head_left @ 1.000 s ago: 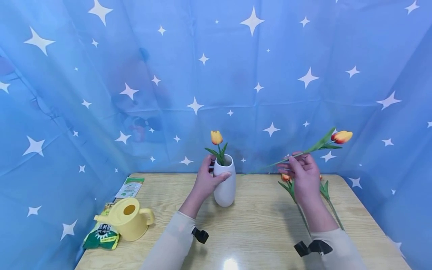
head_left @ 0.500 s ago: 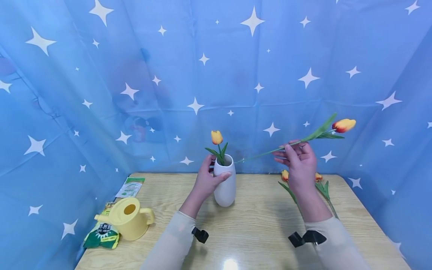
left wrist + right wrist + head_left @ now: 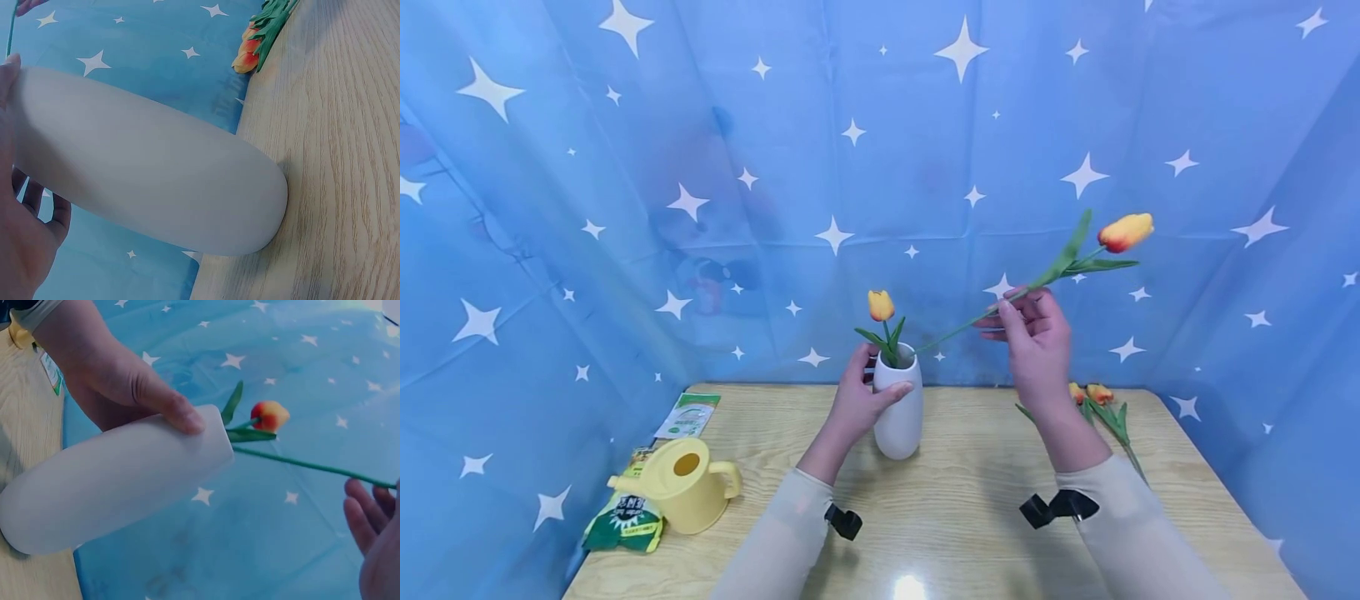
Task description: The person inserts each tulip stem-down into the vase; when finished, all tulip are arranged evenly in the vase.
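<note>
A white vase (image 3: 898,421) stands upright on the wooden table, holding one yellow-orange tulip (image 3: 881,306). My left hand (image 3: 857,398) grips it near the rim, thumb on the near side and fingers behind. To the right, my right hand (image 3: 1041,346) pinches the stem of another tulip (image 3: 1124,233), red and yellow, whose bloom points up and right. That stem slants down to the vase mouth; in the right wrist view its lower end meets the rim of the vase (image 3: 125,481), and I cannot tell how far inside it is. The left wrist view is mostly filled by the vase (image 3: 150,162).
Further tulips (image 3: 1105,414) lie on the right of the table (image 3: 947,525), partly behind my right forearm. At left are a yellow watering can (image 3: 692,496), a green bag (image 3: 625,527) behind it and a flat packet (image 3: 688,417). A starry blue curtain (image 3: 925,167) hangs behind.
My right hand has moved left and up with its tulip, bringing the stem's end to the vase mouth and raising the bloom. My left hand and the vase have stayed in place.
</note>
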A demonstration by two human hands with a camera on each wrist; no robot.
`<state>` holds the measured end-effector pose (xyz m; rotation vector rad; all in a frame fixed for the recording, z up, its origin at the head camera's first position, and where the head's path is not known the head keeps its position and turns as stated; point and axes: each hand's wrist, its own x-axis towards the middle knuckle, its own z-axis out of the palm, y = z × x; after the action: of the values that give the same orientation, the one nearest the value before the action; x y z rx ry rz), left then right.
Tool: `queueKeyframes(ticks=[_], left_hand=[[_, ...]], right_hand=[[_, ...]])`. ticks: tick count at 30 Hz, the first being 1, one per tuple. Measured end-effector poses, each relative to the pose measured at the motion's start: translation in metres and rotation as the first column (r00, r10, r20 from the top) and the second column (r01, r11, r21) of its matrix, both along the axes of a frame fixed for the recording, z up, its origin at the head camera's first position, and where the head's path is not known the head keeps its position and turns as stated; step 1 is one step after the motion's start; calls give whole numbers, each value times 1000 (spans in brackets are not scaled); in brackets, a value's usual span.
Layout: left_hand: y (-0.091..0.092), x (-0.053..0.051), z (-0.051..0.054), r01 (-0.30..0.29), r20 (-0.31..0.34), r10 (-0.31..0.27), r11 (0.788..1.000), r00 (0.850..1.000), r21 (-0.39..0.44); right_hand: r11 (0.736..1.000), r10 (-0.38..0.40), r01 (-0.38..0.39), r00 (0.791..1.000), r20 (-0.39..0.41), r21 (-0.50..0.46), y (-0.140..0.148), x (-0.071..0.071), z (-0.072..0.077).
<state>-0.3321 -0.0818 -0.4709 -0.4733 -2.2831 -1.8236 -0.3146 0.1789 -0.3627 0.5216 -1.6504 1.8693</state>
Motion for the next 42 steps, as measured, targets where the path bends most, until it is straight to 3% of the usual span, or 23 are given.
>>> queueKeyframes(ticks=[7, 13, 22, 35, 42], left_hand=[[-1, 1, 0, -6, 9, 6, 1000, 1000, -10], [0, 1, 3, -4, 17, 4, 1000, 1000, -5], [0, 1, 4, 3, 4, -3, 1000, 1000, -1], [0, 0, 3, -10, 12, 10, 1000, 1000, -6], [0, 0, 2, -4, 9, 4, 1000, 1000, -2]], right_hand=[[983, -30, 44, 996, -80, 181, -20, -1, 10], [968, -10, 13, 1000, -14, 252, -32, -6, 9], [906, -65, 59, 998, 0, 419, -46, -12, 6], [834, -47, 19, 998, 37, 552, -58, -19, -5], [820, -29, -26, 996, 87, 572, -63, -21, -14]])
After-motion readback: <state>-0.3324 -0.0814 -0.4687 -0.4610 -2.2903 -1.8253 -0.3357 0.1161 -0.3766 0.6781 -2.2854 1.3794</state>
